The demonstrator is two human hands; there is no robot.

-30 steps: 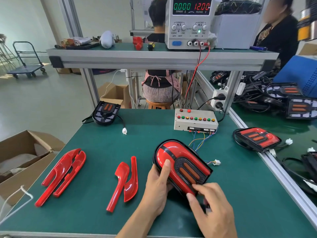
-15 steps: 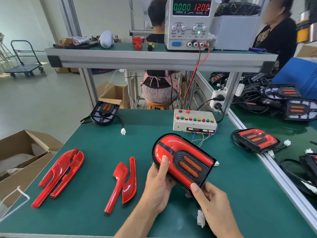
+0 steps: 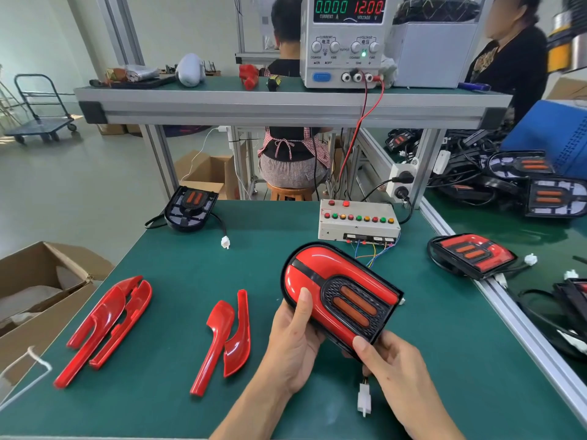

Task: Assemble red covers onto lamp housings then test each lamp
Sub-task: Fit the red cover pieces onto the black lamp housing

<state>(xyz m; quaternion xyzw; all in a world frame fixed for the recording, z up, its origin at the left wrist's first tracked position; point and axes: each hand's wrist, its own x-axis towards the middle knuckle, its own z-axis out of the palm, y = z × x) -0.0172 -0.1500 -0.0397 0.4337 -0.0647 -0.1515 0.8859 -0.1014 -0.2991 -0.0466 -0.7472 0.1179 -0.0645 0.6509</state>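
Observation:
I hold a lamp point(image 3: 340, 293) with red covers fitted on its black housing, lifted above the green table and tilted. My left hand point(image 3: 293, 341) grips its left side, thumb lying on the red cover. My right hand point(image 3: 394, 373) grips the lower right corner, thumb on the edge. The lamp's white plug point(image 3: 364, 400) dangles below between my hands. Loose red covers lie in a pair point(image 3: 227, 336) at centre left and another pair point(image 3: 106, 325) further left. A bare housing point(image 3: 190, 208) sits at the far left edge. The tester box point(image 3: 359, 223) with coloured buttons stands behind the lamp.
A finished lamp point(image 3: 473, 255) lies at the table's right edge. More housings point(image 3: 552, 198) and cables crowd the bench to the right. A power supply point(image 3: 346, 42) stands on the upper shelf. An open cardboard box point(image 3: 38, 293) is at the left. People sit and stand beyond.
The lamp has come up off the table and tilted toward me. My right hand shifted from pressing on top to gripping the lower corner, and the plug now hangs free.

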